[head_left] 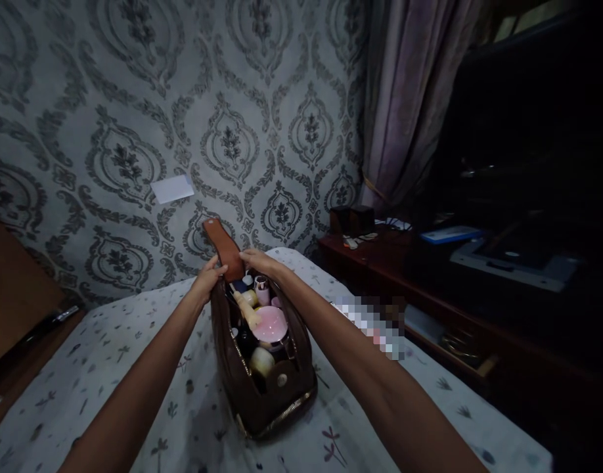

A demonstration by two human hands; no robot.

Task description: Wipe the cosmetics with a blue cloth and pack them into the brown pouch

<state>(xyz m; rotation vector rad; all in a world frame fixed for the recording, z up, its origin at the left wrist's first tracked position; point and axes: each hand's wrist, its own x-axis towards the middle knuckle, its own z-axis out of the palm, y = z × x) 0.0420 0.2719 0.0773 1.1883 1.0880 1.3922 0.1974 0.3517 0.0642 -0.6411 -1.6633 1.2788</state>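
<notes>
A brown leather cosmetic bag (276, 394) stands open on a bed covered by a white floral sheet (85, 387). Inside it I see a round pink compact (269, 324), a cream-lidded jar (262, 360) and several small bottles. My left hand (209, 277) and my right hand (260, 262) both grip the far end of the bag, at the base of its brown strap tab (223, 246), which sticks up between them. The fingers of both hands are curled closed on the bag's far rim.
A patterned wallpapered wall (183, 118) rises behind the bed, with a white card (172, 188) stuck on it. To the right stand a dark wooden sideboard (380, 263) with small items, a curtain (410, 98) and dim equipment. A wooden piece (16, 295) sits at left.
</notes>
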